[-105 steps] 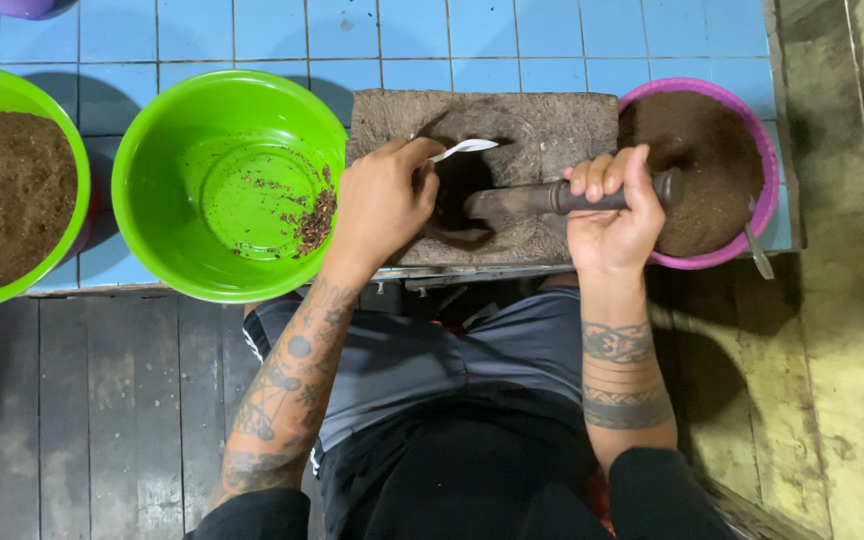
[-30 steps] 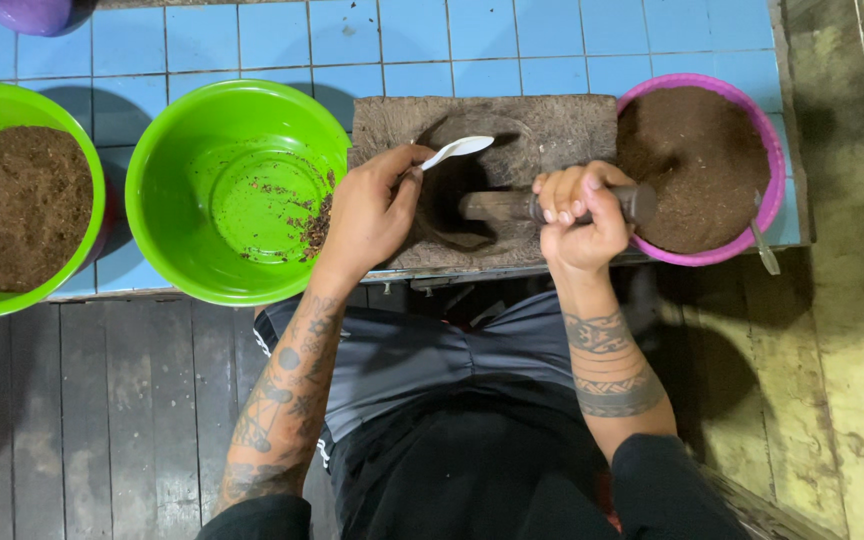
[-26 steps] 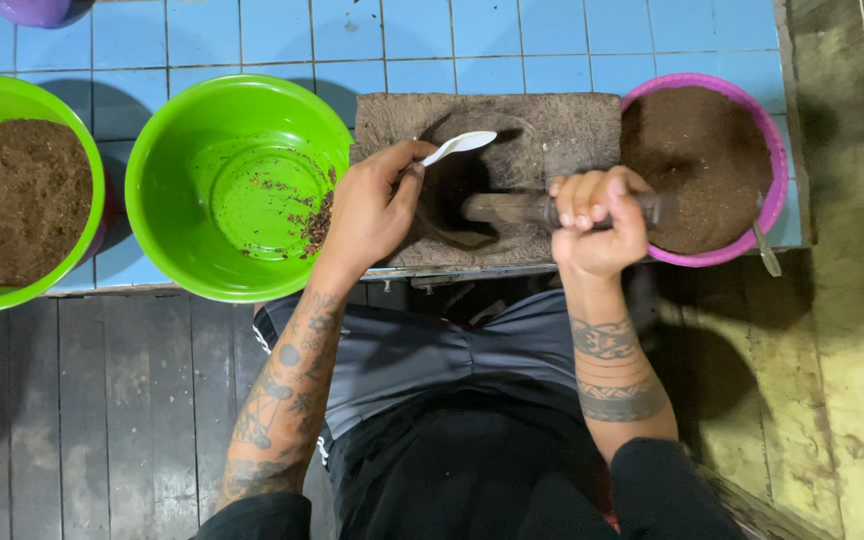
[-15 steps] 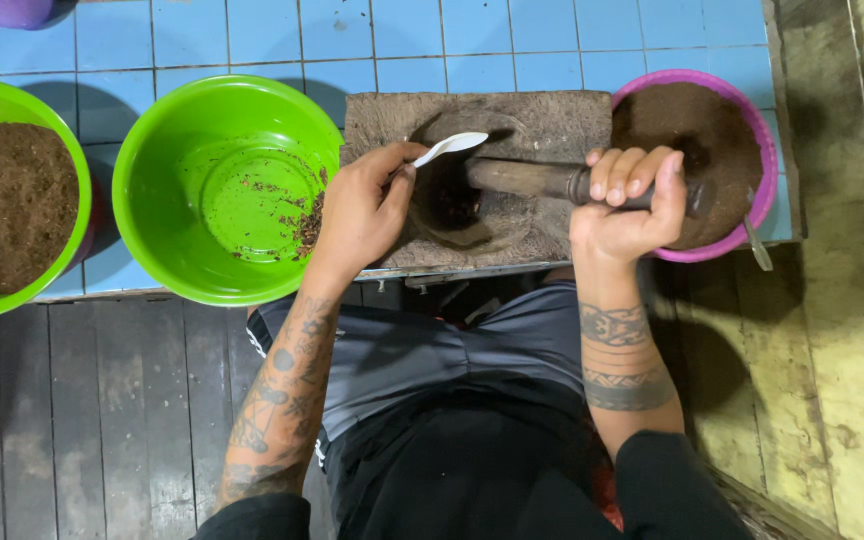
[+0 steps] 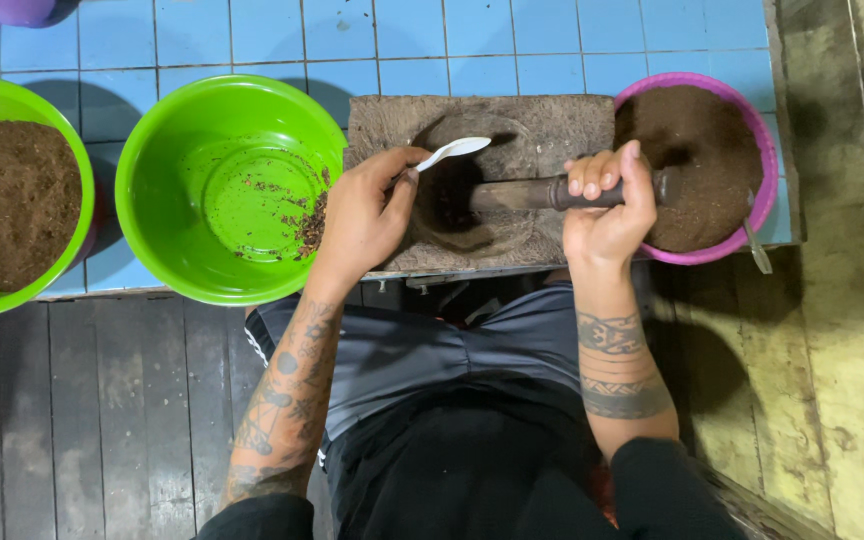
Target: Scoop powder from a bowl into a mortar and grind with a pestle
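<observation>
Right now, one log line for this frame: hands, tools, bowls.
left hand: holds white spoon | right hand: grips pestle in stone mortar | pink bowl: brown powder | middle green bowl: scraps

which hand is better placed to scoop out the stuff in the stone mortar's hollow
Left. The left hand already holds the white spoon with its bowl at the mortar hollow's edge, while the right hand is wrapped around the pestle.

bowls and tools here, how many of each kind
green bowls: 2
pink bowl: 1
purple bowl (edge only): 1
stone mortar: 1
pestle: 1
white spoon: 1
spoon on the pink bowl's rim: 1
total: 8
</observation>
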